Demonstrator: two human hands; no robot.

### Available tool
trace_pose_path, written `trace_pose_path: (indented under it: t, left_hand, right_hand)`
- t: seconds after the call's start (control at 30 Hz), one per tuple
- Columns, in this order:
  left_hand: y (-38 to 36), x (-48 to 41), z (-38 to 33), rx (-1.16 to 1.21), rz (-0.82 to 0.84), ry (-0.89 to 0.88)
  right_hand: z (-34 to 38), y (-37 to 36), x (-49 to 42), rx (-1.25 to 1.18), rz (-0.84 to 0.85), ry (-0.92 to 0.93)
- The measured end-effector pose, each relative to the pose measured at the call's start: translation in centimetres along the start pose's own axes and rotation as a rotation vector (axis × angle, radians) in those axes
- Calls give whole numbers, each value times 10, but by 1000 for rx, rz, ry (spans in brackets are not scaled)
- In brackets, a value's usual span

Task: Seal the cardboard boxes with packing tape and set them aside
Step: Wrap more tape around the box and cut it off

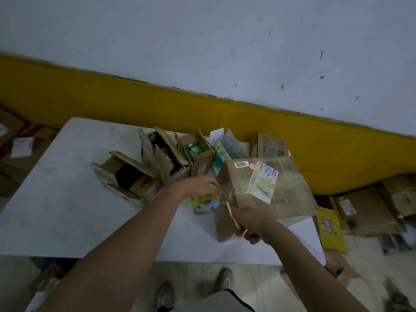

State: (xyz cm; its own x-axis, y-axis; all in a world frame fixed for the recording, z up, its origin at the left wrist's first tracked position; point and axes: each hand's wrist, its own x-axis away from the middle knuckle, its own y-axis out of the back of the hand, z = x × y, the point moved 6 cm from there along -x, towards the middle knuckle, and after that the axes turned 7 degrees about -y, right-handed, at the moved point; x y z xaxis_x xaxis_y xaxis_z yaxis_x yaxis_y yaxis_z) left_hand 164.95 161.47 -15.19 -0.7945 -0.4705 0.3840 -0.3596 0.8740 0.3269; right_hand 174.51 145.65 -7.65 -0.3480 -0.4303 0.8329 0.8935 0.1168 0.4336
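Pale wall (202,41) with a yellow band (135,104) along its base runs behind a white bench (67,199).

Head view. The cardboard box (290,194) lies at 3 o'clock on the bench, tilted, its near corner raised off the surface. It is brown and creased, and glossy clear tape is stretched across its top. White printed labels (263,181) overlap on it, one marked in blue pen, with a barcode sticker at its far edge.

The left hand (198,185), at the bench centre, curls its fingers over a tape roll (206,203) with a green-and-yellow core, which stands on edge just beside the box's left corner.

The right hand (252,224), at 5 o'clock, grips a slim yellow tool (233,216) angled up toward the taped corner; what kind of tool it is cannot be told.

Several open boxes (166,154) with raised flaps stand at 12 o'clock. More cardboard boxes (364,208) and a yellow packet (331,228) lie on the floor at 3 o'clock, off the bench.
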Motion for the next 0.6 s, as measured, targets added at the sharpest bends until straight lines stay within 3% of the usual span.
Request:
trace_pose_path:
  t: [0.23, 0.37, 0.6]
  left_hand:
    - [3, -3, -5, -41, 47, 54]
    - [0, -7, -9, -48, 103, 56]
    - [3, -11, -32, -262, 246, 104]
  right_hand:
    - [16, -3, -17, -136, -67, 39]
    - [12, -10, -30, -114, -147, 63]
    - [16, -4, -30, -43, -242, 142]
